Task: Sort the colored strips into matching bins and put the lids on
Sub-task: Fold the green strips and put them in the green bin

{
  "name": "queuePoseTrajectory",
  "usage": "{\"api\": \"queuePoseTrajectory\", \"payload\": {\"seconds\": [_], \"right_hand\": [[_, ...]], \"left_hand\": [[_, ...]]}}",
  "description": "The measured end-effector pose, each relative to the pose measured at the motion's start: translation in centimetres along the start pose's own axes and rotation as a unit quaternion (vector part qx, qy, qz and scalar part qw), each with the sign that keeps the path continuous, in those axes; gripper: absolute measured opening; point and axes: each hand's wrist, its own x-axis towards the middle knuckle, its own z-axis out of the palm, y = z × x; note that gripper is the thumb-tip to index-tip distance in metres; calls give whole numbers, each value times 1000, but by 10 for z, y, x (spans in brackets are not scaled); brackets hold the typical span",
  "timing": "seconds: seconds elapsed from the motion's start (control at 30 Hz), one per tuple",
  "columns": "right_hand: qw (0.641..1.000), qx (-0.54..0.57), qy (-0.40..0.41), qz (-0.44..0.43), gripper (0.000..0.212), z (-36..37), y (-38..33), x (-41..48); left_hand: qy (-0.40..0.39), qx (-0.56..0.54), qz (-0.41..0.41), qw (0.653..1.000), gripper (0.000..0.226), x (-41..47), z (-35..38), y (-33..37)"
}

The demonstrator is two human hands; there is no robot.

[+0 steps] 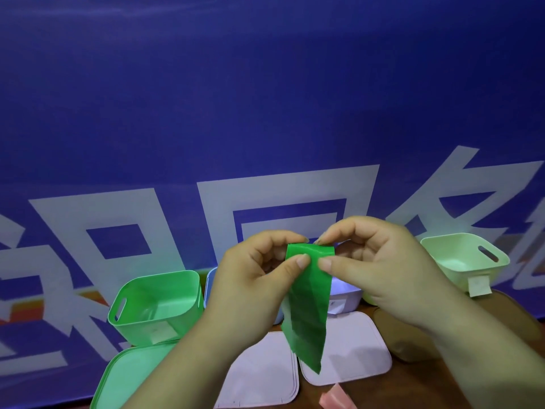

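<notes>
Head view, left hand (253, 273) and right hand (383, 261) raised, fingers (298, 262) pinching green strip (306, 305) (top edge)

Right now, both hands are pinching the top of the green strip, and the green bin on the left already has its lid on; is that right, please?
Not quite: the head view shows the green bin open, its green lid lying flat in front of it. The rest holds: the left hand and right hand both pinch the top of the green strip.

Single head-worn wide view, looking forward and down, close-in
</notes>
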Motion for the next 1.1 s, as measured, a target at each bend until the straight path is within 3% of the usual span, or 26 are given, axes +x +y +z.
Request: {"api": "queuePoseTrajectory", "payload": {"seconds": [0.67,1.1], "right_hand": [[998,55,6,16,12,0,5,-6],[978,180,89,66,9,12,16,-5]], "left_hand": [[-69,26,5,997,25,-8,-5,-10],[41,38,24,998,44,-16,17,-21]]}}
